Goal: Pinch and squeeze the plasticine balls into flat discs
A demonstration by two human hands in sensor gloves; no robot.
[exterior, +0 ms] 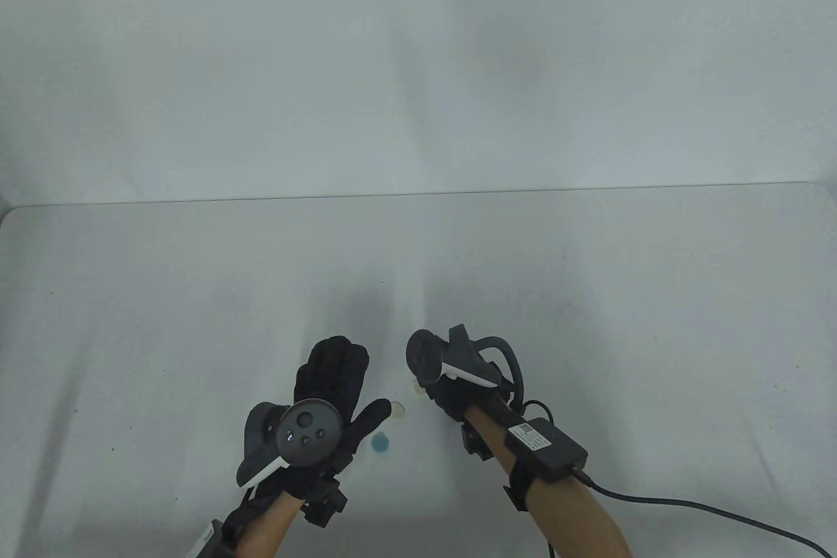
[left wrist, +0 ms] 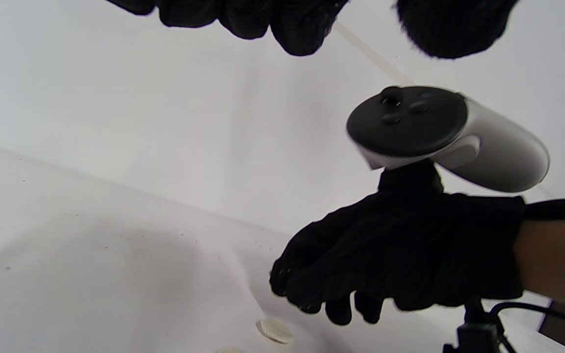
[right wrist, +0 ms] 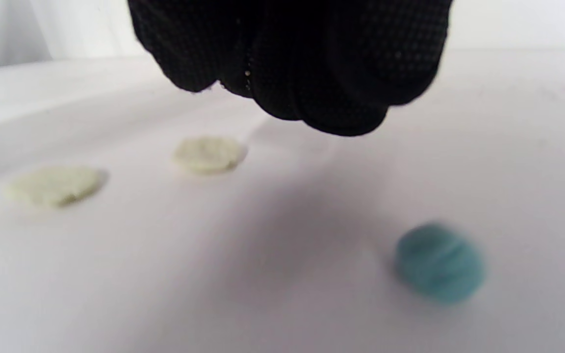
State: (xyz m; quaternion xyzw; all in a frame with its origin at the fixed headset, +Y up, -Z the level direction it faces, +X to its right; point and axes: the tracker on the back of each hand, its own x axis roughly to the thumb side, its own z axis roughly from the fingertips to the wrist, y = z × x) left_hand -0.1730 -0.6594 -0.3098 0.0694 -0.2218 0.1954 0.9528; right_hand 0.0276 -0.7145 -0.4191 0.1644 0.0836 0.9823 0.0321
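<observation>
Nearest in the table view lies the teal plasticine ball, resting on the table just right of the left hand's thumb and touched by neither hand. In the right wrist view it looks rounded with shallow ridges, so I judge it barely pressed and the next piece to work. The left hand lies palm down with its grip spread, fingers pointing far and holding nothing.

A little farther sit two pale plasticine discs: one just beyond the left thumb tip, the other at the near edge of the right hand. The right wrist view shows both flat on the table, apart from each other.

The right hand hovers above them with its fingers curled together and bunched; whether they pinch anything I cannot tell, though nothing shows between them.

To do this step well, I would bring the right hand's grip back toward the near side and down onto the teal ball, thumb on one face and fingers on the other, and squeeze evenly from the middle outward. The left hand can steady the piece. Turning it between squeezes should keep the thickness uniform, and light pressure at the rim should prevent cracks or sticking to the glove
</observation>
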